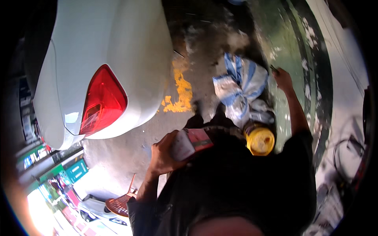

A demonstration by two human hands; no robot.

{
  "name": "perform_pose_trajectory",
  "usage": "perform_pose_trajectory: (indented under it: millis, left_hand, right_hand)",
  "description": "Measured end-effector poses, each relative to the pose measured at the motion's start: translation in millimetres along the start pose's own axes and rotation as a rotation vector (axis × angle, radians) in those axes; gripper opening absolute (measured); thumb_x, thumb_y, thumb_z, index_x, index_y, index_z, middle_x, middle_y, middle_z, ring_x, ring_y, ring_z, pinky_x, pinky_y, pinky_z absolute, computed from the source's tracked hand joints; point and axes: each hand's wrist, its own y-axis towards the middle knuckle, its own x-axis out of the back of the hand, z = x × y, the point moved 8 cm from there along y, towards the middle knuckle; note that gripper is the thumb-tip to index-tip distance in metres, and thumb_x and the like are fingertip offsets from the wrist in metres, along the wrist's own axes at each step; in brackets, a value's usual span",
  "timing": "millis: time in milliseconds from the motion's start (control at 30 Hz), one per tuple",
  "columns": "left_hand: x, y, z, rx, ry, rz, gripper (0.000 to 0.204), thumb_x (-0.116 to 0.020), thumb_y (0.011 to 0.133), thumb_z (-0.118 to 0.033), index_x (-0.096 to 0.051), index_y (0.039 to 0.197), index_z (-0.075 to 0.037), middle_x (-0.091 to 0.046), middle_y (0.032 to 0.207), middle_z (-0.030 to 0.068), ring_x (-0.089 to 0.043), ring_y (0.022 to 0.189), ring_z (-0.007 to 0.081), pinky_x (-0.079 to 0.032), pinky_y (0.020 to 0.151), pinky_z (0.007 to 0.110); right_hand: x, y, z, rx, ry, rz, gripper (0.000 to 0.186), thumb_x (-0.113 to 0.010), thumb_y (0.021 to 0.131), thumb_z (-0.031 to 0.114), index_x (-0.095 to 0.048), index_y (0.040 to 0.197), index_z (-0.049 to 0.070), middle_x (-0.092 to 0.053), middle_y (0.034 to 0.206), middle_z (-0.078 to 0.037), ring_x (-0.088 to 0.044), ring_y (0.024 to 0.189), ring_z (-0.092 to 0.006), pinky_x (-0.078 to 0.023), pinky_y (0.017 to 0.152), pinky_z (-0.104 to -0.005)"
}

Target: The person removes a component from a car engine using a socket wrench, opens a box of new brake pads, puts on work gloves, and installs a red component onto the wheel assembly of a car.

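My left hand [162, 153] is closed round a small red and white box [193, 144], held close to my body at waist height. Out to the right, my right hand [283, 80] is closed, and a thin dark piece [273, 69] sticks out past its fingers; its kind is too small to make out. Beyond that hand and to its left lies a white sack with blue stripes [246, 80], bunched up on the floor. A yellow bucket [260, 141] stands nearer to me, by my right side.
On the left a white car [138, 59] with a red tail light [104, 102] takes up much room. A brown perforated chair [120, 204] stands at lower left, with another car [96, 208] behind it. Along the right runs a pale wall [342, 51] with a dark cable [336, 153].
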Motion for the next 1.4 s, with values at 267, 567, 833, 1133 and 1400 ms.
perform_pose_trajectory:
  millis: [267, 567, 833, 1133, 1400]
  left_hand:
    - [-3, 26, -22, 0.046, -0.097, 0.016, 0.087, -0.083, 0.055, -0.027, -0.053, 0.134, -0.007, -0.065, 0.118, 0.0158, -0.065, 0.107, 0.0306, -0.05, 0.094, 0.038]
    - [13, 104, -1, 0.025, -0.021, 0.142, 0.078, -0.081, 0.061, -0.028, -0.054, 0.133, -0.013, -0.064, 0.12, 0.0165, -0.064, 0.108, 0.0319, -0.05, 0.095, 0.038]
    - [-7, 213, 21, -0.067, -0.027, 0.402, 0.084, -0.082, 0.066, -0.036, -0.049, 0.141, -0.017, -0.062, 0.12, 0.0215, -0.061, 0.11, 0.036, -0.047, 0.097, 0.041]
    - [28, 402, 102, 0.389, -0.241, -0.017, 0.087, -0.087, 0.055, -0.029, -0.052, 0.132, -0.009, -0.064, 0.117, 0.0174, -0.066, 0.102, 0.0342, -0.052, 0.089, 0.041]
    - [-66, 662, 354, 0.539, 0.139, -0.304, 0.086, -0.089, 0.053, -0.026, -0.052, 0.129, -0.011, -0.065, 0.11, 0.0146, -0.064, 0.103, 0.0344, -0.054, 0.082, 0.046]
  right_hand:
    - [-117, -30, 161, -0.396, 0.906, 0.528, 0.022, -0.063, 0.091, 0.019, -0.064, 0.104, 0.002, -0.067, 0.08, -0.011, -0.067, 0.061, -0.0207, -0.053, 0.047, -0.0318]
    - [-147, -28, 189, -0.67, 1.309, 0.576, 0.024, -0.063, 0.089, 0.012, -0.059, 0.11, 0.001, -0.065, 0.086, -0.01, -0.067, 0.058, -0.0217, -0.052, 0.046, -0.0298]
    - [-97, 7, 129, -0.889, 1.423, 0.293, 0.035, -0.065, 0.083, 0.012, -0.061, 0.117, 0.001, -0.066, 0.089, -0.007, -0.065, 0.07, -0.0174, -0.051, 0.061, -0.028]
    - [-214, 309, -25, -0.807, 0.975, 0.513, 0.041, -0.063, 0.08, -0.002, -0.06, 0.121, 0.001, -0.063, 0.11, -0.011, -0.065, 0.093, -0.0253, -0.06, 0.077, -0.0403]
    - [-522, 606, -68, 0.037, -0.332, 0.956, 0.031, -0.061, 0.087, 0.021, -0.064, 0.114, 0.005, -0.059, 0.119, -0.019, -0.062, 0.099, -0.038, -0.055, 0.081, -0.0483]
